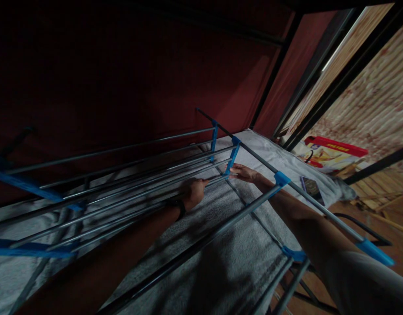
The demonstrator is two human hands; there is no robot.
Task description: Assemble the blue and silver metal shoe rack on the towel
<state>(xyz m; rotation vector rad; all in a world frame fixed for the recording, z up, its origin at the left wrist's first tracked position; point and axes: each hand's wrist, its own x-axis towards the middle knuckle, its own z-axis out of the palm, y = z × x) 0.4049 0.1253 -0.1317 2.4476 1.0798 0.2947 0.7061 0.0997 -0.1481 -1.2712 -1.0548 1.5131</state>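
Above a grey fleecy blanket [263,151], the left hand [194,192] has its grip round a slim grey metal tube [217,179]; the right hand [243,172] pinches a blue plastic bracket [233,155] near its lower end. Best brace the bracket, keeping both aligned (skewing could jam them).
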